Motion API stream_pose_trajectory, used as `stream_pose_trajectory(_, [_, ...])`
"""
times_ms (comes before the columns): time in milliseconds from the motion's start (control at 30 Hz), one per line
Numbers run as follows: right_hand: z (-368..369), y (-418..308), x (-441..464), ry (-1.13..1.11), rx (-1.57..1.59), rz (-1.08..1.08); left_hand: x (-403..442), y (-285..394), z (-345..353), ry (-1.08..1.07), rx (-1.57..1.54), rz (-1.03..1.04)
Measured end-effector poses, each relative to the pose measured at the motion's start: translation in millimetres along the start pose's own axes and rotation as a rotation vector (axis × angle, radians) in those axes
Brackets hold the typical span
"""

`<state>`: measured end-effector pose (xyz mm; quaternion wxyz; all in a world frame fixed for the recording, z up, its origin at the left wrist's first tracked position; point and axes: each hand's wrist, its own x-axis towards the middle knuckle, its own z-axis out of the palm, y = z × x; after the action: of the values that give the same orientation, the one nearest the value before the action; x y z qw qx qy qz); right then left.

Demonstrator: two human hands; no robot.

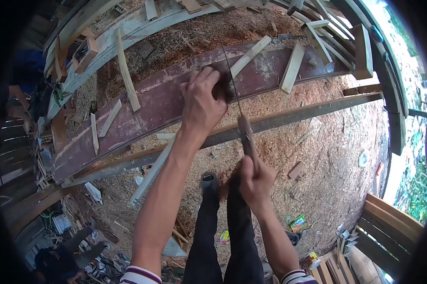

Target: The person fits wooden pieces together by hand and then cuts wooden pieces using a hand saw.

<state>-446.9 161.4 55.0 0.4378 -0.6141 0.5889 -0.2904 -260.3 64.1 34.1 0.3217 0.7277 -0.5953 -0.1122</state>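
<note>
My right hand (257, 182) is closed around the wooden handle of a handsaw (248, 135). The thin saw blade (232, 83) points away from me across a long reddish-brown plank (159, 102). Left of the blade, my left hand (203, 102) presses down over the plank with bent fingers, gripping a dark, shadowed piece of wood (221, 89). Just past the blade a pale wood strip (252, 56) lies slanted on the plank. Whether it joins the dark piece under my hand is hidden.
More pale strips (293, 68) lie on the plank, some at its left end (110, 117). A long narrow beam (298, 113) runs nearer me. Sawdust and shavings (336, 156) cover the ground. Stacked boards (388, 232) stand at lower right. Another person (62, 260) is at lower left.
</note>
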Motion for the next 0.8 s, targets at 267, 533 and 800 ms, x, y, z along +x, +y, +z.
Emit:
stream_pose_trajectory(267, [4.7, -15.9, 24.1, 0.014, -0.001, -0.064, -3.9, -1.2, 7.0, 0.093, -0.036, 0.038])
stream_pose_trajectory(533, [-13.4, -8.2, -34.1, 0.049, -0.007, -0.050, -6.1, -5.8, 9.7, 0.106, -0.060, 0.080])
stream_pose_trajectory(800, [-7.6, -14.7, -8.9, -0.011, -0.001, 0.038, -4.0, -1.6, 6.0, -0.005, -0.026, 0.005])
